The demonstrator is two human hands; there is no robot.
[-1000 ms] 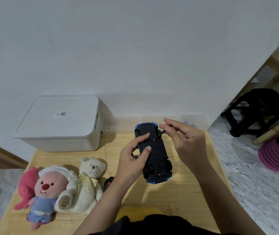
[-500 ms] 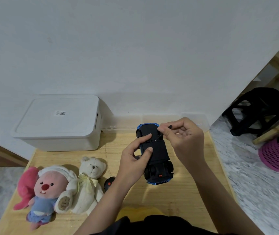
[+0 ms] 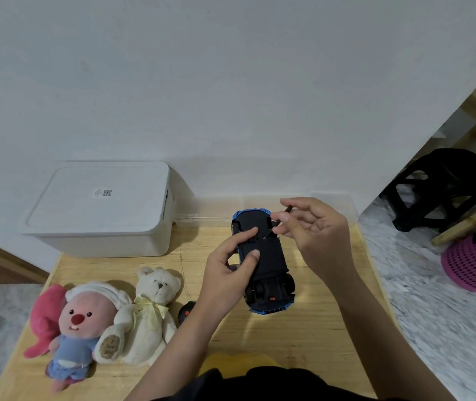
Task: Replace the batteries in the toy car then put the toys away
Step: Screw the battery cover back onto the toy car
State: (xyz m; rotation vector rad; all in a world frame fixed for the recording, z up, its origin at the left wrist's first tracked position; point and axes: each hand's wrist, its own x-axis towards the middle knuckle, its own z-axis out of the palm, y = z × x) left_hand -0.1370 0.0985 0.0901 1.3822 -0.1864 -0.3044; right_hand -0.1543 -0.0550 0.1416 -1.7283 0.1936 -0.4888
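Above the bench (image 3: 303, 337) your left hand (image 3: 231, 273) grips the upturned toy car (image 3: 263, 259); your right hand (image 3: 309, 230) pinches a small screwdriver (image 3: 284, 212) at its underside. Likely unscrewing the battery cover; next, seat the tip squarely.

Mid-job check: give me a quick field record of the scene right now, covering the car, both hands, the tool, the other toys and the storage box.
car: blue toy car, flipped underside up, above the wooden table
left hand: left hand grips the car's side, thumb and a finger on the underside
right hand: right hand pinches a thin dark screwdriver
tool tip: at the underside near a small screw; contact unclear
toys: pink plush and white teddy bear lie at table left
box: white storage box, lid on
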